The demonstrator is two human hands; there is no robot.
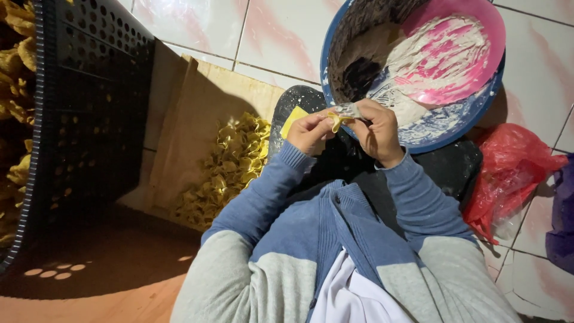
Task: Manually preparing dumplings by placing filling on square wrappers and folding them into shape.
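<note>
Left hand (308, 133) and right hand (375, 131), fingertips pinched together, grip one small folded yellow dough wrapper (336, 120) just beside the blue round basin's (454, 128) rim.

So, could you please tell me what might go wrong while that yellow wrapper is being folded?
The small yellow dough wrapper is pinched between the left hand and right hand, so it could tear. Both hands work right at the rim of the round blue basin, which seems propped on the lap; a nudge might tip its white paste.
</note>
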